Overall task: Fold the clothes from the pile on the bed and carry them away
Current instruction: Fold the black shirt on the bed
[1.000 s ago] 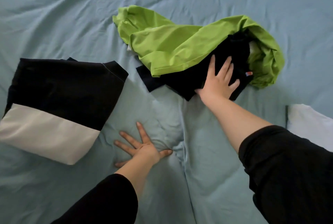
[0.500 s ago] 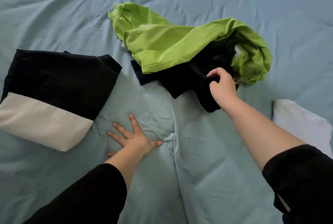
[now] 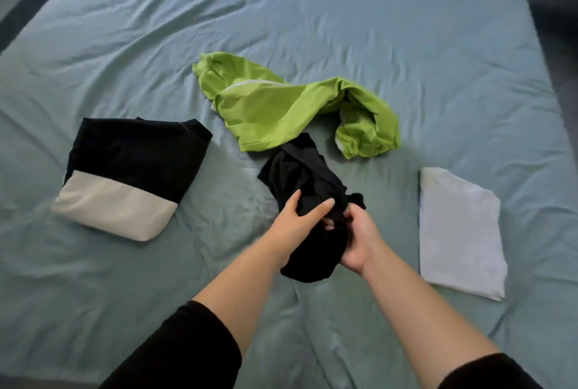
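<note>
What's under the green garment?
Only bed sheet shows around the green garment. The black garment, gripped by the left hand and right hand, meets its near edge. Anything beneath its crumpled folds is covered.

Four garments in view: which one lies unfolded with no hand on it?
The lime-green garment, lying crumpled. The black-and-cream garment and white garment lie folded; the black garment is gripped by the left hand and right hand.

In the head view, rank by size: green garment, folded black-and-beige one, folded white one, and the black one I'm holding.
1. Green garment and folded black-and-beige garment: too alike to rank.
2. Folded white garment.
3. Black garment, bunched up.
</note>
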The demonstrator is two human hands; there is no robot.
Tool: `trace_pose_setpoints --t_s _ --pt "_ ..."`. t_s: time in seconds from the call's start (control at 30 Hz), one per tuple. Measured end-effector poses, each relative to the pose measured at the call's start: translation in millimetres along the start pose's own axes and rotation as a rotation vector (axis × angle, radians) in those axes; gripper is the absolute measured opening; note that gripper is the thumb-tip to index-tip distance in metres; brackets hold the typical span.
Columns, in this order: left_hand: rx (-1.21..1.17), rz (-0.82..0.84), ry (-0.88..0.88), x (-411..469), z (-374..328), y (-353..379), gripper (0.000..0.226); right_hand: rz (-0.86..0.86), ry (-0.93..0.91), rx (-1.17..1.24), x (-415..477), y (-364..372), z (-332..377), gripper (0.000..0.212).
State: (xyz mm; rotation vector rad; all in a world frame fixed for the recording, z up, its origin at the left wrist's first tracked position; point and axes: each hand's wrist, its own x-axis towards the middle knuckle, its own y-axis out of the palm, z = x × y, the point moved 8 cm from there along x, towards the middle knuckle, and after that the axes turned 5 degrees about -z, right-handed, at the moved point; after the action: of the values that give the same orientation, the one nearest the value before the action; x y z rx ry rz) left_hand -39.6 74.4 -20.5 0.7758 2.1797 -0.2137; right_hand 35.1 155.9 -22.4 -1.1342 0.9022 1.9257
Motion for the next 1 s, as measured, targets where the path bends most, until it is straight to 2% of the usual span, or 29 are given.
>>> trace_pose_setpoints --t_s 0.07,0.17,0.23,0.27,0.3,0.37,0.43,0.53,0.6,0.63,0.73,0.87,0.93,1.0 --pt "0.019 -0.013 0.012 -19 5 -7 0.100 0.053 -0.014 0.091 -24 -4 -5 0.036" --pt "0.022 -0.080 0.076 -44 3 -21 0.051 0.051 -0.088 0.172 -55 -24 -5 0.029" --pt "-0.059 -0.146 0.073 -61 2 -33 0.035 0.038 -0.169 0.115 -75 -44 -6 0.020" --pt "-0.119 -0.163 0.044 -70 3 -37 0.032 0.045 -0.219 -0.003 -85 -51 -8 0.020" --pt "-0.193 -0.172 -0.001 -79 4 -39 0.029 0.050 -0.265 -0.172 -95 -57 -13 0.030" --pt "-0.339 -0.158 -0.101 -101 5 -36 0.022 0.068 -0.346 -0.493 -117 -63 -26 0.065" --pt "-0.448 -0.055 -0.203 -124 3 -19 0.018 0.162 -0.379 -0.642 -134 -57 -43 0.082" --pt "-0.607 0.150 -0.334 -163 -8 16 0.030 0.310 -0.391 -0.633 -155 -37 -60 0.067" --pt "-0.667 0.169 -0.333 -181 -17 23 0.037 0.288 -0.442 -0.598 -164 -29 -58 0.054" --pt "-0.664 0.118 -0.313 -185 -18 19 0.036 0.269 -0.480 -0.583 -170 -26 -55 0.050" --pt "-0.550 -0.055 -0.179 -189 -15 -4 0.053 0.206 -0.528 -0.465 -179 -28 -44 0.040" --pt "-0.008 0.009 0.126 -226 -21 10 0.091 -0.021 -0.449 -0.112 -186 -43 -30 0.032" --pt "0.174 0.067 0.269 -243 -19 25 0.090 -0.125 -0.383 -0.076 -190 -48 -29 0.034" --pt "0.222 -0.016 0.346 -248 -25 25 0.067 -0.137 -0.356 -0.131 -194 -48 -27 0.039"
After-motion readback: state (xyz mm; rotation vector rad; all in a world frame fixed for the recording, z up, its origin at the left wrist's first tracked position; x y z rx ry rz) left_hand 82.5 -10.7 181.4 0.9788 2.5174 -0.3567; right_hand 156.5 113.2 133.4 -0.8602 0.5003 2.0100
